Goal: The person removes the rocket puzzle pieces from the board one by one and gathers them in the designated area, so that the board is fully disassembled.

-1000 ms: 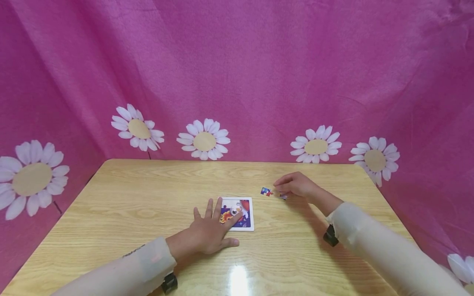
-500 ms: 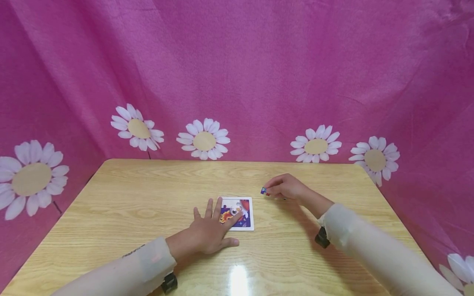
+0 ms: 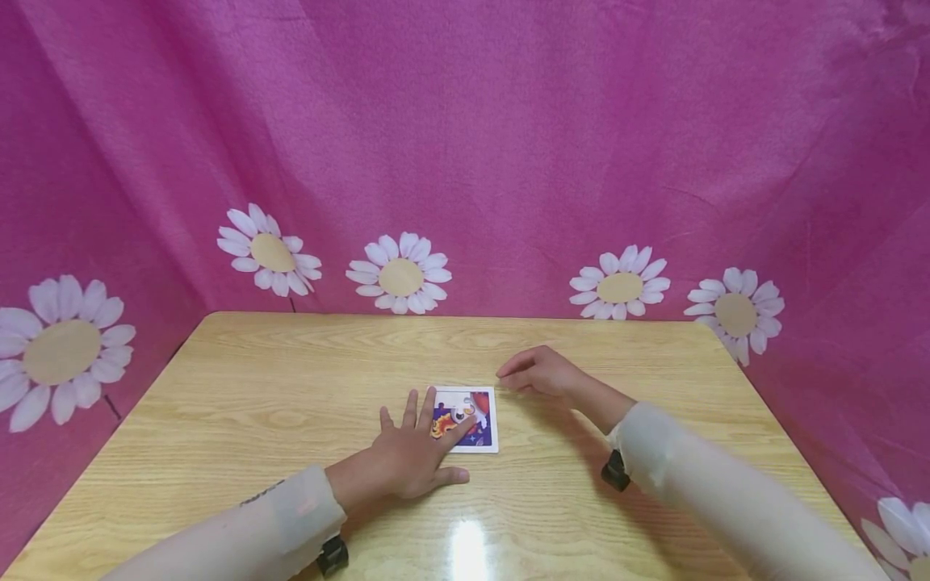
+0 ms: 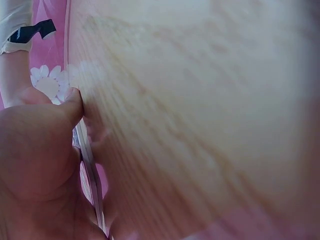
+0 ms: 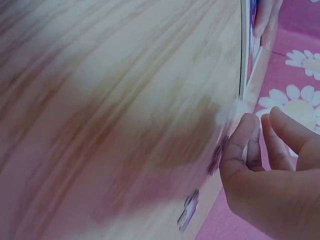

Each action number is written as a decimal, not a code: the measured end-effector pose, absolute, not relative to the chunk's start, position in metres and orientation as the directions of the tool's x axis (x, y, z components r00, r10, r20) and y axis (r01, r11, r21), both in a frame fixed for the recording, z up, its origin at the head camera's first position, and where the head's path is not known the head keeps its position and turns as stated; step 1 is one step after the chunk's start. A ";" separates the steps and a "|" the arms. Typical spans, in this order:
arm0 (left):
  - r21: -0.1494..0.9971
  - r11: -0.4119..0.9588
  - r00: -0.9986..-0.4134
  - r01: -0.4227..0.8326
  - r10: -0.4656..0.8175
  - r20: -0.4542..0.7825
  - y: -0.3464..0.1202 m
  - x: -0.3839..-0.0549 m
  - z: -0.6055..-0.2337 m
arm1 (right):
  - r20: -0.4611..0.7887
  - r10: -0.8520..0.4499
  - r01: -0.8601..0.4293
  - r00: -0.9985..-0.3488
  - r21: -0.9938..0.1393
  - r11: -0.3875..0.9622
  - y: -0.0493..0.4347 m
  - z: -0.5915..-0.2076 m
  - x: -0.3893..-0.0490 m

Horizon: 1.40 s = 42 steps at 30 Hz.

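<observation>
A small jigsaw puzzle in a white frame [image 3: 495, 420] lies on the table, with a bird-like face, orange flames and a purple ground. Its upper left part shows bare white. My left hand [image 3: 407, 456] rests spread over the puzzle's left side, fingers straight, hiding part of it. Just beyond the frame's upper right corner, my right hand [image 3: 541, 373] has thumb and fingertips together. A pale, blurred sliver at those fingertips looks like a puzzle piece pinched between them. In the right wrist view, two loose puzzle pieces, a nearer one [image 5: 187, 210] and another one [image 5: 218, 156], lie below the right hand.
The wooden table [image 3: 291, 363] runs back to a pink curtain [image 3: 465, 161] printed with white daisies. A light glare [image 3: 468, 549] falls near the front. Each wrist carries a black strap, such as the right one [image 3: 615, 470].
My right hand has moved left, from over the loose pieces toward the frame's upper right corner, and now covers those pieces in the head view. The left hand stays still.
</observation>
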<state>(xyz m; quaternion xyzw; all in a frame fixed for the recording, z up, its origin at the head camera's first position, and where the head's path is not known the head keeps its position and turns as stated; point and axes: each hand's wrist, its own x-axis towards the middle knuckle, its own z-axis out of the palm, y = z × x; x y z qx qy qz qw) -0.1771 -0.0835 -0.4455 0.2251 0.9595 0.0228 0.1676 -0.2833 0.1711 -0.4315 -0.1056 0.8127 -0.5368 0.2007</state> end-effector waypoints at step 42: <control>0.121 0.893 -0.838 0.433 0.449 -0.310 -0.084 -0.177 -0.445 | -0.206 -0.427 -0.099 -0.880 -0.800 0.592 0.137 -0.438 -0.280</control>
